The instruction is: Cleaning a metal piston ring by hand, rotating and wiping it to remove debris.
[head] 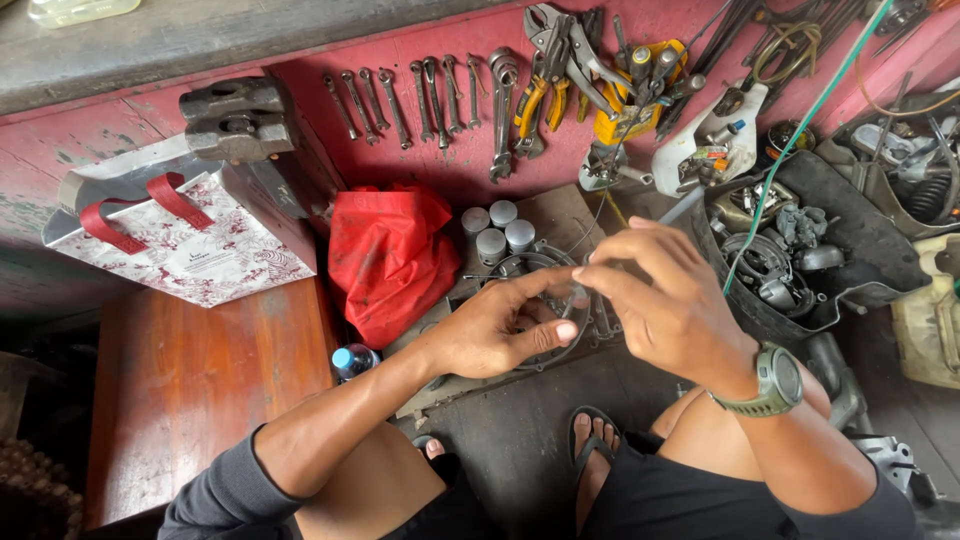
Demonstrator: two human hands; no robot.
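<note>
Left of red plastic bag (388, 255), white-and-red patterned paper bag (190, 240); left hand (500, 325), right hand (660, 290) fingertips pinched together, item unclear.

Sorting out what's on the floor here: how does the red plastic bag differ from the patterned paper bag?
The red plastic bag is plain, soft and crumpled into a heap; the patterned paper bag is stiff, flat-sided, white with a red print. The paper bag has red ribbon handles; none show on the plastic bag. Both lie against the red wall.
</note>
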